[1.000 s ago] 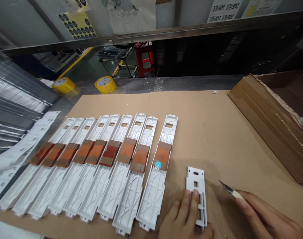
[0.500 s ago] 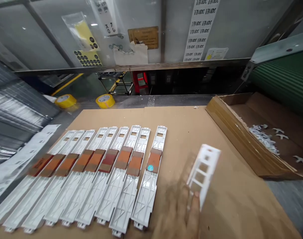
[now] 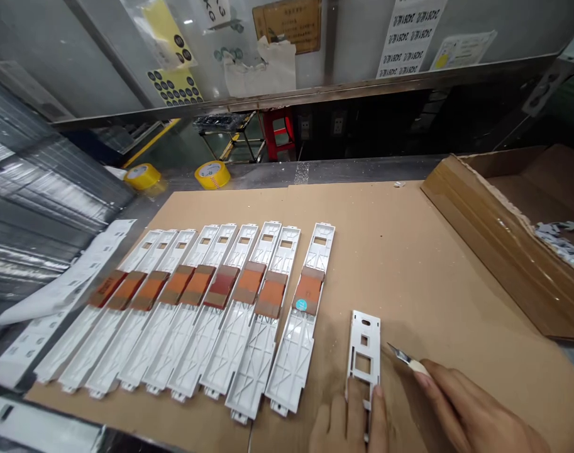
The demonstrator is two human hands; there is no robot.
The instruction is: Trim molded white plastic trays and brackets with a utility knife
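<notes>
At the lower right, my left hand (image 3: 346, 418) grips the near end of a narrow white plastic panel (image 3: 362, 327) with several rectangular cut-outs, its fingers over the sides. The panel's near end is partly hidden by those fingers. My right hand (image 3: 470, 402) is closed around the pale handle of a craft knife (image 3: 412, 363). The blade points up and left, a short way right of the panel and apart from it. Left of my hands lies a row of several long white plastic trays (image 3: 291, 371), each with a brown-orange block (image 3: 309, 290) across it.
Brown cardboard (image 3: 362, 233) covers the bench. At the right stands a cardboard box (image 3: 489, 245) with small white plastic pieces (image 3: 562, 242). Two yellow tape rolls (image 3: 212, 175) sit at the back edge. Printed sheets (image 3: 74, 277) lie at the left.
My right hand has come into view from the right with the craft knife. The white panel, tilted and blurred before, now points almost straight away from me in my left hand. The view has shifted.
</notes>
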